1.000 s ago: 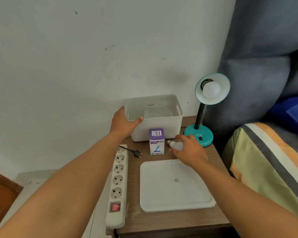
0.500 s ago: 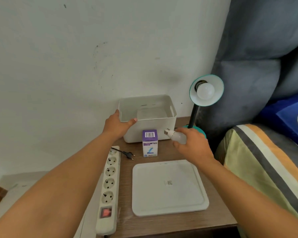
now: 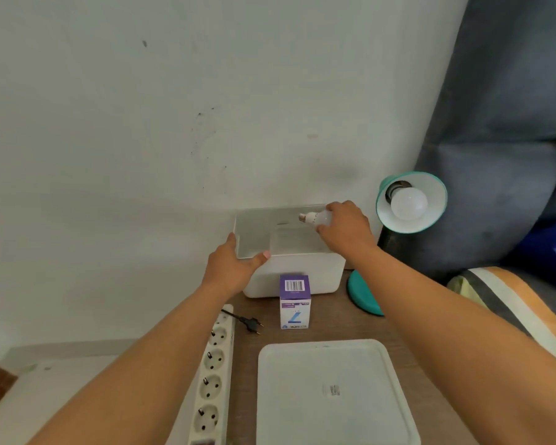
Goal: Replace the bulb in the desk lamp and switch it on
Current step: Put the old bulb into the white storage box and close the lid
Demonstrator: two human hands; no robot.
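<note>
A teal desk lamp (image 3: 411, 200) stands at the back right of the small wooden table, a white bulb (image 3: 409, 203) screwed into its shade. My right hand (image 3: 344, 228) holds a second white bulb (image 3: 315, 217) above the open white box (image 3: 296, 277), metal base pointing left. My left hand (image 3: 235, 268) grips the box's front left rim, thumb over the edge. A purple and white bulb carton (image 3: 295, 301) stands upright in front of the box. The lamp's black plug (image 3: 254, 324) lies loose on the table beside the white power strip (image 3: 211, 377).
The box's white lid (image 3: 334, 396) lies flat on the wooden table (image 3: 328, 329) near the front edge. A grey upholstered headboard (image 3: 501, 123) and striped bedding (image 3: 507, 303) are close on the right. A pale wall rises right behind the box.
My right hand picked the loose bulb up off the table and carried it up and back to above the open box. My left hand stayed on the box's rim.
</note>
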